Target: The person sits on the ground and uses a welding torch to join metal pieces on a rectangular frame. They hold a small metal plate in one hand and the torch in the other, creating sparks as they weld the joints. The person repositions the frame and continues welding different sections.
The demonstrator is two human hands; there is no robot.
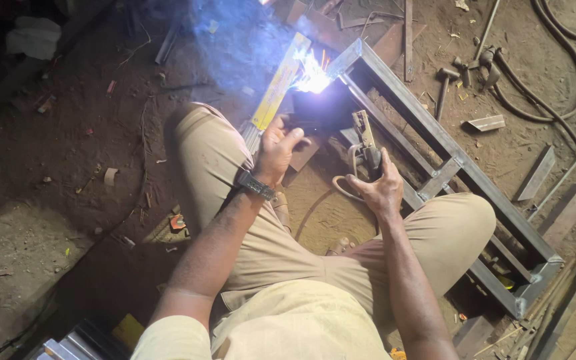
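I squat on a dirt floor over a grey steel frame (465, 170). My right hand (381, 188) grips a welding electrode holder (367, 148), its rod reaching up to a bright white arc (313, 79) at the frame's far corner. Blue smoke rises above the arc. My left hand (277, 148), with a dark watch on the wrist, holds a dark welding shield (321, 108) between my face and the arc. A yellow box of electrodes (278, 85) lies just left of the arc.
A hammer (444, 87) lies beyond the frame. Thick cables (555, 113) curve along the right side. Loose steel offcuts (487, 123) and flat strips (537, 175) lie on the dirt at right. Shiny metal pieces (68, 347) sit at bottom left.
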